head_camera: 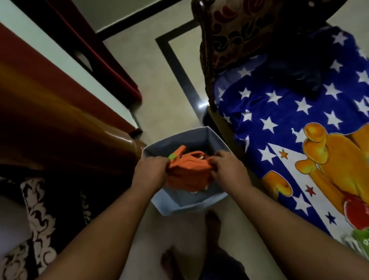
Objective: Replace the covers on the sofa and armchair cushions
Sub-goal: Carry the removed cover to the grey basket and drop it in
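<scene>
A folded orange cover (188, 174) with a small green tag sits in a grey-blue fabric box (187, 206) on the floor between two seats. My left hand (150, 172) grips the cover's left edge. Its right edge is pinched by my right hand (226, 167). To the right stands an armchair (230, 16) with a dark floral back, its seat draped in a blue star-printed sheet (291, 107) showing a yellow bear. At the left is a sofa with a dark patterned cover (39, 220).
A brown wooden sofa arm (118, 143) juts out just left of the box. Dark cloth (296, 73) lies on the armchair seat. My bare feet (211, 228) stand on the pale tiled floor behind the box. A dark red curtain (102, 56) hangs farther back.
</scene>
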A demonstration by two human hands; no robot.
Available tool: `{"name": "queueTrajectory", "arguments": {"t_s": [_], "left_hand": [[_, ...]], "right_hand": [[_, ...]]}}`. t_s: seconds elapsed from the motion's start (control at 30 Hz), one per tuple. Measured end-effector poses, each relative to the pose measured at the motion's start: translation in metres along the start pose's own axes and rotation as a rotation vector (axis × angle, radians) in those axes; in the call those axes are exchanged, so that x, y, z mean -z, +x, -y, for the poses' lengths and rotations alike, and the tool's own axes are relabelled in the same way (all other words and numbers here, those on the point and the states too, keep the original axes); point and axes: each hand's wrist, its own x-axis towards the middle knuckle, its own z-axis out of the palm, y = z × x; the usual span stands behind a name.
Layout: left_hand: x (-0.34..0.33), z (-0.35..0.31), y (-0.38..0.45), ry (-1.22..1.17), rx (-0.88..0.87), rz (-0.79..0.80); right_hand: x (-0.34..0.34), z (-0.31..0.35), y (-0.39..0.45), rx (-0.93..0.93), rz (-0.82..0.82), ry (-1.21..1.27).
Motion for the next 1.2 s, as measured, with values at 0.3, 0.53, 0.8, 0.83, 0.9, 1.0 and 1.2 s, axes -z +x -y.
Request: {"name": "queueTrajectory", "arguments": {"t_s": [0.3, 0.53, 0.8, 0.83, 0.9, 1.0, 1.2], "left_hand": [[-0.023, 0.015, 0.017, -0.351, 0.190, -0.063], [-0.091, 0.001, -0.017, -0.454, 0.146, 0.270], [-0.100, 0.001, -0.098, -0.994, 0.379, 0.173], [-0.097, 0.004, -0.112, -1.047, 0.411, 0.157], [-0.090, 0.015, -0.143, -1.135, 0.455, 0.105], [-0.077, 0.031, -0.195, -1.332, 0.502, -0.018], [-0.071, 0.087, -0.326, -1.547, 0.546, -0.277]], "right_hand": [[-0.016, 0.000, 0.054, 0.079, -0.012, -0.030], [-0.076, -0.023, 0.031, 0.051, 0.197, -0.097], [-0.077, 0.019, -0.017, -0.154, 0.190, 0.461], [-0.073, 0.033, -0.026, -0.159, 0.185, 0.509], [-0.066, 0.062, -0.047, -0.136, 0.189, 0.587], [-0.060, 0.109, -0.084, -0.075, 0.202, 0.702], [-0.053, 0.226, -0.176, 0.025, 0.226, 0.860]]}}
